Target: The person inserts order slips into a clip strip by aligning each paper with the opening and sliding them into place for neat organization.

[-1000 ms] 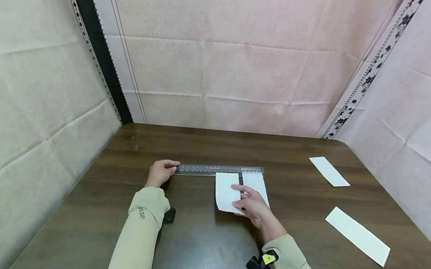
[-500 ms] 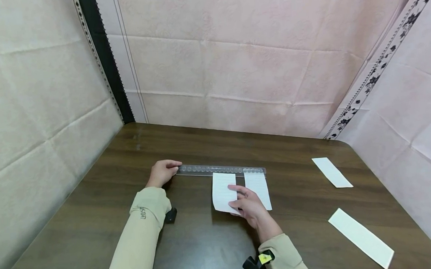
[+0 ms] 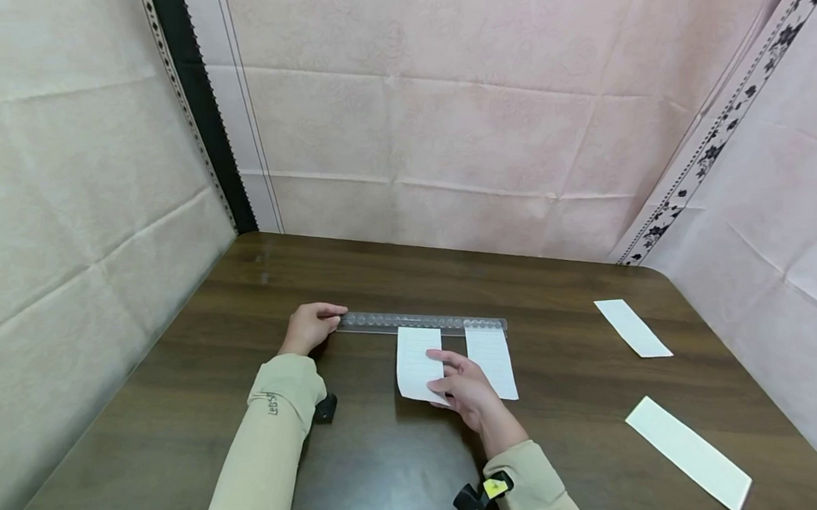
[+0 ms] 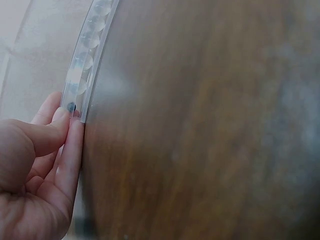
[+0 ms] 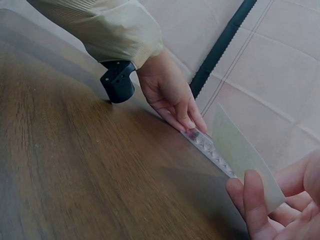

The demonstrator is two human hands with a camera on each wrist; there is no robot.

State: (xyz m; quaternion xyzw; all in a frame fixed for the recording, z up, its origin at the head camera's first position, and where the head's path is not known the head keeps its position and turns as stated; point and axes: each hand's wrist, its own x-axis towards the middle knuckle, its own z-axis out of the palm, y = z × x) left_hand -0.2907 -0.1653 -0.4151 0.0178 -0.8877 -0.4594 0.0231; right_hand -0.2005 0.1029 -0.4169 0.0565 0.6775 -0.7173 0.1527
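A clear plastic ruler (image 3: 412,320) lies across the middle of the dark table. My left hand (image 3: 306,327) pinches its left end between thumb and fingers, which the left wrist view shows close up at the ruler (image 4: 86,60). In my right hand (image 3: 467,387) is a white lined paper strip (image 3: 417,362), gripped by its right edge between thumb and fingers and raised off the table. A second lined strip (image 3: 492,362) lies to the right of it, its top end at the ruler. Seen from the right wrist, the held paper (image 5: 240,150) stands tilted above the ruler.
Two plain pale paper strips lie on the right of the table, a shorter strip (image 3: 633,328) farther back and a longer strip (image 3: 689,454) nearer. Pale patterned cloth (image 3: 401,117) hangs behind and on both sides of the wooden table (image 3: 364,457).
My right hand has moved left with the held paper strip, widening the gap to the strip lying at the ruler. My left hand keeps its pinch on the ruler's end.
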